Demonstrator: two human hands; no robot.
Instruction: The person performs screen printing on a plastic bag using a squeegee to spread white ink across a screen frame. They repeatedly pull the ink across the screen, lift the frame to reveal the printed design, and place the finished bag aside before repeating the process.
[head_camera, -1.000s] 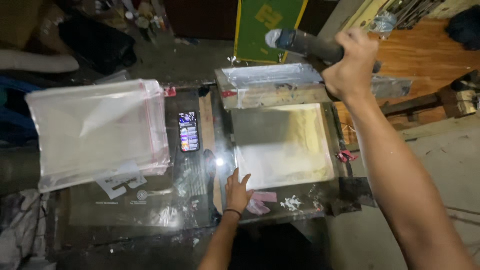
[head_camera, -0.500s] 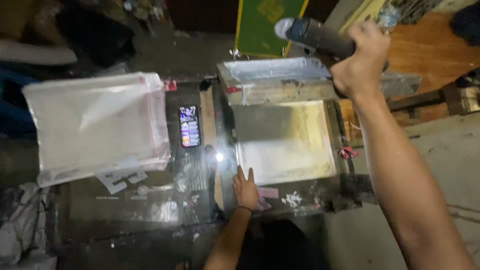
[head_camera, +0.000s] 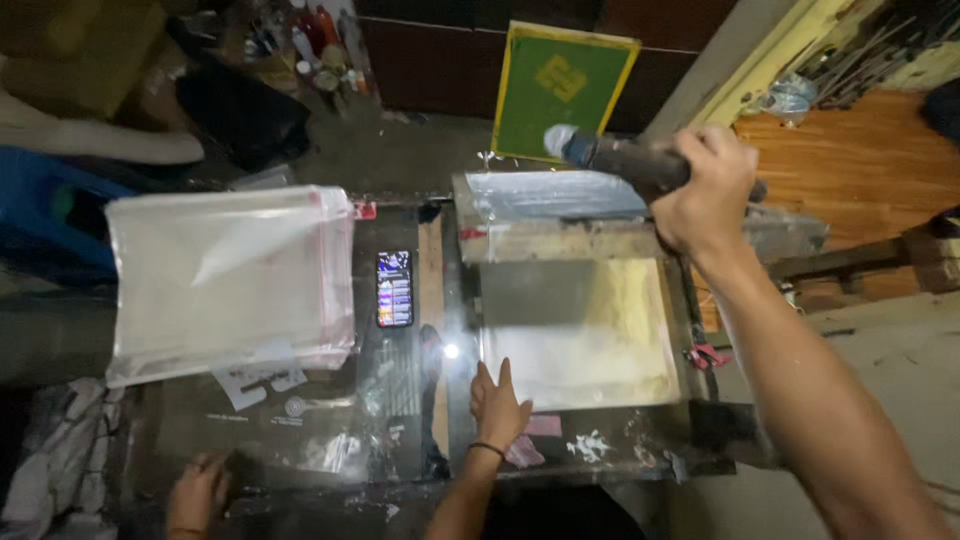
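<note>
My right hand (head_camera: 705, 190) is raised over the far side of the print table, shut on the dark handle of a squeegee (head_camera: 610, 155). Below it a wooden screen frame (head_camera: 560, 215) is tilted up at the table's far side. A pale sheet (head_camera: 585, 335) lies flat on the bed underneath. My left hand (head_camera: 497, 405) rests flat with spread fingers on the near left corner of that sheet and holds nothing. Another hand (head_camera: 195, 490) touches the table's near left edge; I cannot tell whose it is.
A stack of clear plastic bags (head_camera: 230, 280) lies on the glass table top (head_camera: 330, 440) at the left. A lit phone (head_camera: 394, 288) sits between the bags and the bed. A green framed screen (head_camera: 565, 90) leans at the back. Rags (head_camera: 50, 470) hang lower left.
My left hand has slid slightly right onto the sheet's near corner. My right hand stays raised with the squeegee. The view has shifted a little.
</note>
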